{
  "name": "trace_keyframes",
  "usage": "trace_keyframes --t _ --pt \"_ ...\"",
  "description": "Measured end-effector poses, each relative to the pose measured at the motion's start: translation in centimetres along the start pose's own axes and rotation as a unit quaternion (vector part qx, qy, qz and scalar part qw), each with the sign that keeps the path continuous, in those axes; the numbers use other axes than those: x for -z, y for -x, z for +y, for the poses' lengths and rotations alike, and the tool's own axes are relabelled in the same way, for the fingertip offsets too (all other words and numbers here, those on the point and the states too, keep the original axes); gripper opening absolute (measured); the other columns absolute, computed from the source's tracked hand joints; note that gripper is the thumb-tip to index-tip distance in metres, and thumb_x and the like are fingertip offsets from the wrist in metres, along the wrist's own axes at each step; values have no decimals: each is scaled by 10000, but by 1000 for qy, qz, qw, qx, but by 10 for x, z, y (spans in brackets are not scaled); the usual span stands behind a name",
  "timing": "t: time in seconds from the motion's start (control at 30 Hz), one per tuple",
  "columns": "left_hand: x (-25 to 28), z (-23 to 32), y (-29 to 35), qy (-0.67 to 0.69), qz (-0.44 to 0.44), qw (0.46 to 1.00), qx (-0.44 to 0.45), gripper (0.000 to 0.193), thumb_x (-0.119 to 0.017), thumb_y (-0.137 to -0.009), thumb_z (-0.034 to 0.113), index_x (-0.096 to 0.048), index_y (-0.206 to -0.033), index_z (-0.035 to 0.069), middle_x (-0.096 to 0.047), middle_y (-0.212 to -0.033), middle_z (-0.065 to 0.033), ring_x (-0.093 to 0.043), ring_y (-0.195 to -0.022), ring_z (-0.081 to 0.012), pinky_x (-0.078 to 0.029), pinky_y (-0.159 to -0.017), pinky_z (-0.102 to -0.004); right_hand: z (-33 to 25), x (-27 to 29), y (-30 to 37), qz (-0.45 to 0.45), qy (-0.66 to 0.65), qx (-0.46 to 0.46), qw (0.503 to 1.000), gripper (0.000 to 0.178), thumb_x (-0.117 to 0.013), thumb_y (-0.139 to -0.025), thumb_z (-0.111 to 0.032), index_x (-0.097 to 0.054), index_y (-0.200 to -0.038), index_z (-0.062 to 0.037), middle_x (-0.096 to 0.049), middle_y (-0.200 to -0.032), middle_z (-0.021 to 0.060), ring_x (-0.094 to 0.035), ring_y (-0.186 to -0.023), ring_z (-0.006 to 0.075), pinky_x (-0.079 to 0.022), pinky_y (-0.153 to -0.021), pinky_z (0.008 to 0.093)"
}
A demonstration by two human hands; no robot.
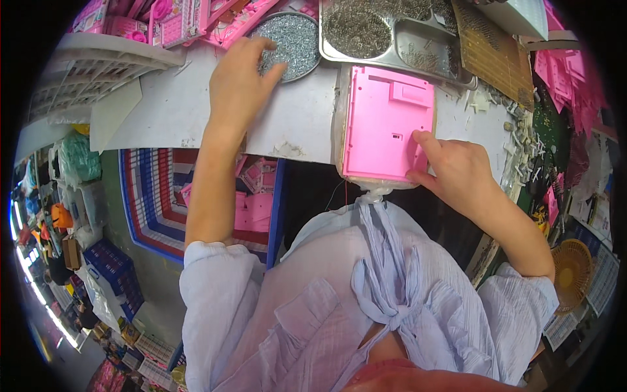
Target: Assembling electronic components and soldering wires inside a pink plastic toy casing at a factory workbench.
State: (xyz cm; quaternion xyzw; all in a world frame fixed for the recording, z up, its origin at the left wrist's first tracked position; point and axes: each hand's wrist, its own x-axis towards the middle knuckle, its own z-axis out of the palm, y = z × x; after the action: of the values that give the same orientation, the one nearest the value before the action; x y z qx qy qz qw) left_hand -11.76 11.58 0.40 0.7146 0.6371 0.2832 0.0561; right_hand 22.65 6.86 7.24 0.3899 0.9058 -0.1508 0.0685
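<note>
My left hand (243,72) reaches over a round metal dish (307,74) filled with small silvery screws (297,46). Its thumb and forefinger are spread above the screws, and I see nothing between them; the other fingers are partly hidden. A pink plastic casing (385,124) lies flat in front of me on a pad wrapped in clear film (341,130). It has a raised rectangular block near its far edge and a small slot near the middle. My right hand (460,166) grips the casing's near right edge, thumb at the corner and forefinger on top.
A metal tray (408,29) with compartments of dark small parts stands behind the casing. Right of it lie a brown board (496,52) and scattered white bits (480,101). Pink parts (173,23) are piled far left. Below the table's edge sits a blue-and-red crate (147,202) of pink casings.
</note>
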Motion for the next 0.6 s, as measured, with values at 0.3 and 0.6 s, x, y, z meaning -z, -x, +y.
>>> trace_keyframes --t 0.3,0.6 --pt "-24 -11 -1 78 -11 997 -8 126 -737 -881 128 -726 -936 14 -641 -848 -110 -635 -770 -276 -506 -725 -372 4 18 -176 298 8 242 923 167 -721 -889 -202 -633 -869 -60 -591 -768 81 -569 -855 304 -480 -777 422" --pt "-25 -23 3 96 93 991 -14 104 -741 -875 131 -706 -882 33 -653 -832 -123 -639 -773 -322 -494 -708 -417 -16 -5 -272 209 114 173 956 209 -602 -848 -180 -773 -842 -59 -725 -945 102 -596 -1073 305 -452 -950 459"
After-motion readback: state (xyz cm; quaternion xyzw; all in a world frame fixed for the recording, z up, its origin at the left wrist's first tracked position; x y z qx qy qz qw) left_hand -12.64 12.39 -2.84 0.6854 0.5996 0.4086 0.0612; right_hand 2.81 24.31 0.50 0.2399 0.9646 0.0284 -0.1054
